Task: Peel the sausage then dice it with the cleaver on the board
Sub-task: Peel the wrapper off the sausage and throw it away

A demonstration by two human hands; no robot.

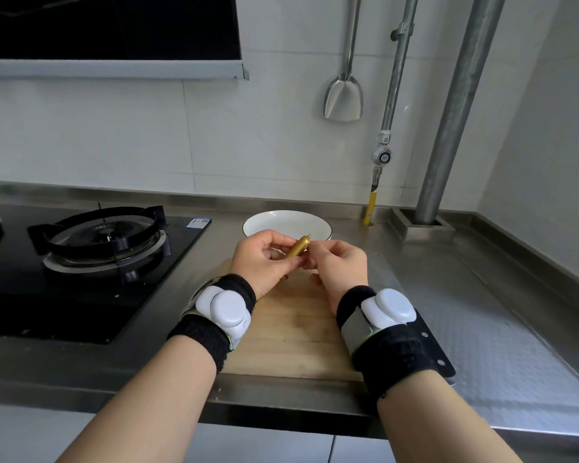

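So the board is sitting on the surface by its front edge, with the plate just behind it and the stove off to the left. The cleaver is lying right beside the board on its right. The left hand and right hand are holding the sausage over the board's far end.

Board hemmed by plate, stove and cleaver.
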